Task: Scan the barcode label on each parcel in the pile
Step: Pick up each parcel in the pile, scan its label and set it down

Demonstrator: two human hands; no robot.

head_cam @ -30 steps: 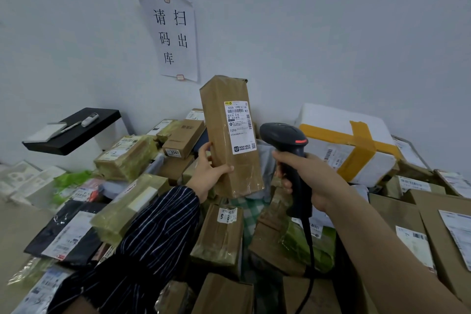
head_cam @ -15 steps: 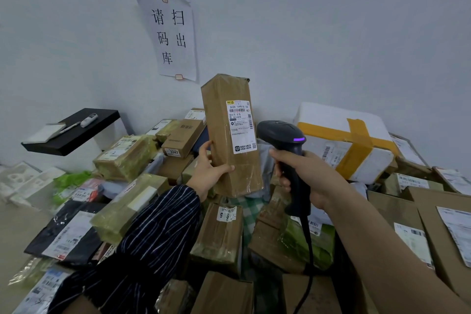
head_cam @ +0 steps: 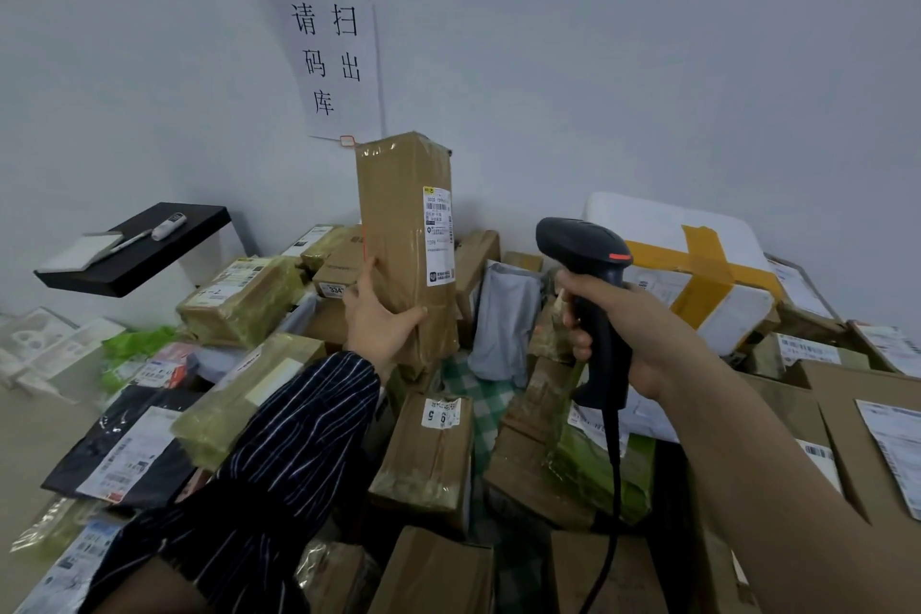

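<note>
Tall brown parcel [head_cam: 403,254] held upright in the centre of the frame, above the pile [head_cam: 428,454], by the left hand [head_cam: 381,322]; thumb across the front face, fingers wrapped behind the lower part. Corded scanner [head_cam: 573,244] gripped by its handle in the right hand [head_cam: 633,329], fingers curled round it, right of centre, head aimed left toward the parcel and well apart from it. Change noted against half a second ago: parcel has been turned and shifted left, so the barcode label [head_cam: 438,234], then facing the camera squarely, is now seen foreshortened at the right edge of the box. Indicator on the scanner head [head_cam: 619,257], violet then, is red now. Judged: the read on this label was probably registered and the parcel is being taken out of the beam, to be set aside. Many labelled parcels remain in the pile across the lower frame, so the task is judged far from finished; another parcel is to be picked next
</note>
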